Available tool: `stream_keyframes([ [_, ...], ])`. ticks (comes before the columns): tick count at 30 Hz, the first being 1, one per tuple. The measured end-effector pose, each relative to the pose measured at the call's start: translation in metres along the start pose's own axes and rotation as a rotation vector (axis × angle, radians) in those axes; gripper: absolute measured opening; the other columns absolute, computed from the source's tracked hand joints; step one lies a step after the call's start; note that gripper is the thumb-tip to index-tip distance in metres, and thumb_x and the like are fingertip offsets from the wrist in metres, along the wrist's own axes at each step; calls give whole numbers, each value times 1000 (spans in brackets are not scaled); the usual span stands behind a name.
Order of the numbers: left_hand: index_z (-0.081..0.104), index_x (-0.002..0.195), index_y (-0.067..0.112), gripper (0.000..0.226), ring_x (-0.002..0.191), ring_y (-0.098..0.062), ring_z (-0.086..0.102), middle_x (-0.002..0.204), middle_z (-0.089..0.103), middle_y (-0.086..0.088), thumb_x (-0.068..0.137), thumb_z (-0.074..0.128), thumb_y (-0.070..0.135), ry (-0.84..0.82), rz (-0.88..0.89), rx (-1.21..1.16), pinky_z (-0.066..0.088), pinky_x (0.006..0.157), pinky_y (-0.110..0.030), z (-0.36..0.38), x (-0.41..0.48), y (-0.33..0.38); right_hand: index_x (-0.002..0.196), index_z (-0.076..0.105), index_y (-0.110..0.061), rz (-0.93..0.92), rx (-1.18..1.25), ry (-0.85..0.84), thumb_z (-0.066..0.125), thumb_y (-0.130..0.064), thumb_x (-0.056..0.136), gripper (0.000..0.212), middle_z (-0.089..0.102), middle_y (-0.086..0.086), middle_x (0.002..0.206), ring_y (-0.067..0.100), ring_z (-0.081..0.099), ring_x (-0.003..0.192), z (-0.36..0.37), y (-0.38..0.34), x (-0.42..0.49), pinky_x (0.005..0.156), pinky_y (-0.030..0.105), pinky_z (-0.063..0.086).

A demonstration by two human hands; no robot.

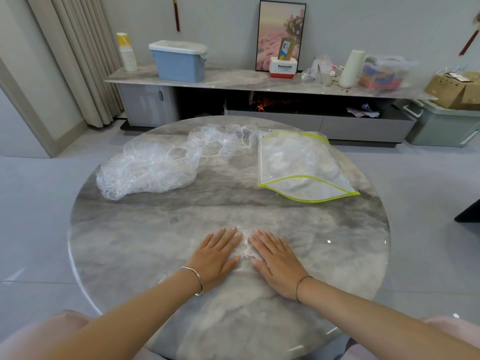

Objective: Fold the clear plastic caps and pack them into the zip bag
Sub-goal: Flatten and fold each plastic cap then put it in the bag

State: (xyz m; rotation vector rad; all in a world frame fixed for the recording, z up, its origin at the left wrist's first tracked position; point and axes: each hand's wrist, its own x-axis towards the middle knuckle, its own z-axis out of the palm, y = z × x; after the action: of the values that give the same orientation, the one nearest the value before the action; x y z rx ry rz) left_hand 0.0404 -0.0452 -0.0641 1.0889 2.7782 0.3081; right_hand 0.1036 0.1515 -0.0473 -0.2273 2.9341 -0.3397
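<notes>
A clear plastic cap (245, 246) lies spread flat on the round marble table (155, 242) near its front. My left hand (215, 255) and my right hand (276, 258) press flat on it, fingers straight, the elastic rim bunched between them. A heap of loose clear caps (150, 167) sits at the far left, with one more cap (218, 146) behind it. The zip bag (301, 165), clear with a yellow-green edge, lies at the far right, its mouth open toward me, with clear caps inside.
Beyond the table runs a low cabinet (233, 81) with a blue lidded box (179, 61), a framed picture (281, 35) and clutter. A green storage bin (441, 126) stands on the floor at the right. Curtains (83, 61) hang at the left.
</notes>
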Motion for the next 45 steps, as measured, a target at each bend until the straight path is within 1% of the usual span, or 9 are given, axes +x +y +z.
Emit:
stream_keyframes([
  [6, -18, 141, 28, 100, 134, -10, -24, 146, -23, 13, 54, -42, 72, -13, -28, 14, -16, 109, -26, 0, 0, 3, 149, -5, -32, -7, -13, -29, -13, -76, 71, 90, -14, -14, 157, 6, -17, 143, 0, 2, 4, 110, 26, -18],
  [18, -21, 139, 26, 99, 137, -13, -24, 145, -25, 11, 54, -43, 71, -44, -43, 23, -16, 109, -28, -2, -1, 6, 149, -10, -29, -27, -14, -33, -15, -70, 70, 89, -16, -11, 156, 6, -22, 140, 8, 3, 5, 112, 29, -17],
  [21, -14, 144, 26, 102, 145, -19, -11, 149, -19, 11, 57, -36, 74, -42, -44, 20, -16, 110, -30, -2, -1, 6, 151, 0, -29, -22, 11, -45, 7, -62, 92, 68, -9, -11, 158, 9, -14, 144, 3, 2, 5, 114, 31, -14],
  [24, 12, 150, 29, 111, 144, -17, 11, 158, 9, 6, 59, -32, 76, -46, -47, 43, 5, 115, -28, -15, 1, 4, 146, 27, -26, -74, 77, 89, 3, -60, 83, 76, 15, -8, 157, 9, 8, 144, -10, 1, 3, 114, 28, -9],
  [28, 37, 139, 33, 86, 119, -17, 39, 133, 41, 4, 73, -13, 57, -29, -79, 76, 29, 100, -28, -40, 2, 0, 126, 54, -24, -253, 118, 300, 36, -51, 88, 50, 49, -5, 134, 7, 39, 124, -19, 0, -1, 113, 22, 1],
  [32, 44, 136, 30, 41, 112, -18, 41, 120, 48, 1, 100, 25, 37, -99, -99, 72, 31, 95, -27, -48, -3, 1, 117, 60, -24, -420, 34, 231, 54, -57, 80, 51, 57, -7, 121, 11, 51, 112, -11, -3, -6, 107, 23, 16],
  [36, 49, 132, 24, 38, 115, -17, 40, 123, 47, 1, 99, 33, 35, -62, -27, 184, 31, 96, -26, -53, -7, 5, 114, 60, -24, -489, -51, 170, 53, -66, 77, 56, 59, -9, 118, 10, 55, 105, -7, -1, -9, 98, 22, 24],
  [40, 51, 126, 21, 43, 128, -14, 33, 133, 42, 5, 85, 47, 9, -10, 101, 79, 21, 107, -21, -59, -10, 2, 98, 68, -25, -513, -59, 248, 50, -45, 83, 31, 66, -10, 105, 10, 61, 92, -1, -2, -4, 86, 20, 32],
  [45, 47, 133, 27, 64, 132, -11, 33, 136, 46, 6, 70, 55, 18, -194, 56, -116, 20, 106, -17, -61, -10, -7, 76, 60, -10, -137, 417, 227, 52, -25, 91, 23, 63, 3, 72, 13, 56, 69, -8, -2, -4, 72, 26, 43],
])
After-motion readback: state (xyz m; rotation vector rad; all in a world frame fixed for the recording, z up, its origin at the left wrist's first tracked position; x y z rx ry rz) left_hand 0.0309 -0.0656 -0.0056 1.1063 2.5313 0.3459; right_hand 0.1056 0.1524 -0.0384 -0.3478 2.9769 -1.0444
